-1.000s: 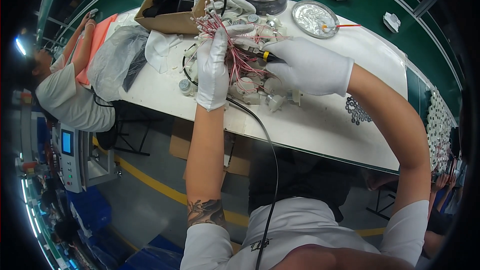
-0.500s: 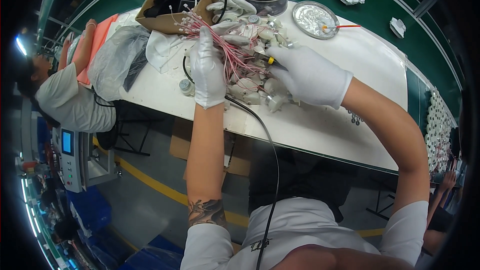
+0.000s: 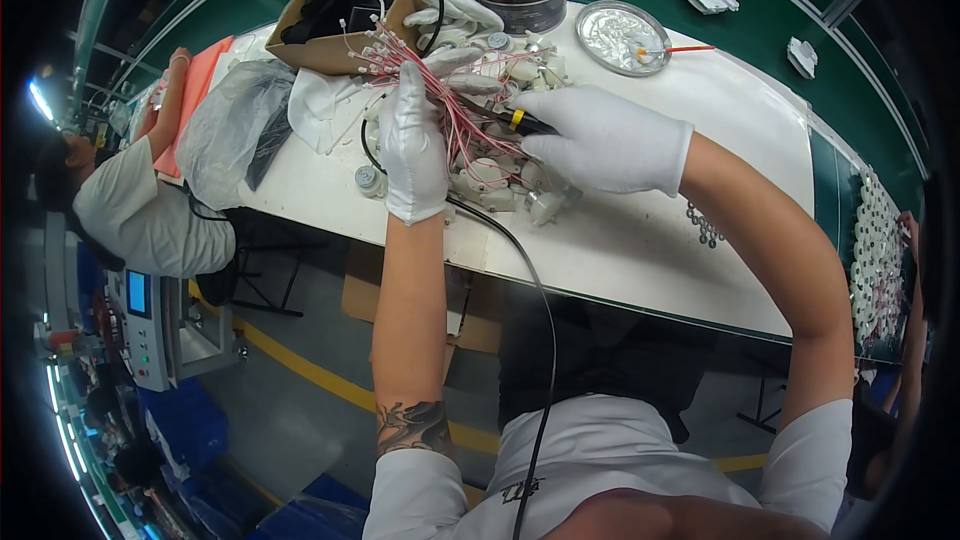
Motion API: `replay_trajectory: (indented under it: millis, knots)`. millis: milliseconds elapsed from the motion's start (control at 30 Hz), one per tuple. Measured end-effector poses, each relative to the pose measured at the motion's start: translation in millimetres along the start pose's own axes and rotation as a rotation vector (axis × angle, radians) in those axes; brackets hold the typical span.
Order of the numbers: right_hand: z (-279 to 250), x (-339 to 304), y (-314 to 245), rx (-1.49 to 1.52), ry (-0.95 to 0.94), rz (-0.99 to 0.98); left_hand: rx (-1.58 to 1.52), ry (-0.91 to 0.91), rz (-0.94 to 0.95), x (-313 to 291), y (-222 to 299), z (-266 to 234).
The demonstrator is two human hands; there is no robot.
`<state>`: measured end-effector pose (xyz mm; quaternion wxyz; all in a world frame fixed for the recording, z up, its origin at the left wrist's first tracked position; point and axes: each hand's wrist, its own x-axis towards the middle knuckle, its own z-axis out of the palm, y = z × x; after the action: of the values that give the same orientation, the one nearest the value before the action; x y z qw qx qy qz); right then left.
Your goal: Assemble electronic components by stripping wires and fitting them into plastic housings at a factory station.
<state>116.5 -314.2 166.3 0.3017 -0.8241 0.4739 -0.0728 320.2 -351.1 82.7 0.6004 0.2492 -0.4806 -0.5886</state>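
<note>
In a white glove, my left hand (image 3: pixel 414 145) is closed around a bundle of thin pink and red wires (image 3: pixel 455 115), with white connectors (image 3: pixel 385 48) fanned out above the fingers. My right hand (image 3: pixel 610 140), gloved too, grips a black-handled tool (image 3: pixel 530 123) with a yellow band. The tool's slim tip reaches left into the wires; its exact kind is not clear. Beneath both hands lies a heap of small white round parts (image 3: pixel 495 175) trailing wires. One such part (image 3: pixel 369 180) stands apart, left of my left wrist.
Behind stand a cardboard box (image 3: pixel 285 50) of black items, loose white gloves (image 3: pixel 455 15) and a tin (image 3: pixel 515 5). A lid of silvery paste (image 3: pixel 605 35) holds a red stick (image 3: pixel 690 48). A black cable (image 3: pixel 520 245) crosses the table edge. A co-worker (image 3: pixel 150 190) sits at left.
My right hand has shifted left and slightly up with the tool, bringing its tip deeper into the wires near my left hand. My left hand still holds the bundle.
</note>
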Motion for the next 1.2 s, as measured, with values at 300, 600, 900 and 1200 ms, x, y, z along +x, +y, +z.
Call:
replay_trajectory:
  millis: [300,600,900,1200]
  knots:
    - [3,7,-1,0.016,0.017,-0.011,0.054,-0.026,-0.05,1,-4,-13]
    - [6,9,-1,0.058,0.042,-0.021,0.034,-0.04,-0.024,0,-2,-9]
    - [8,11,1,0.085,0.054,-0.023,0.096,-0.016,-0.015,2,-4,-13]
    - [1,-4,-7,0.056,0.09,0.027,0.009,0.009,-0.054,2,3,-9]
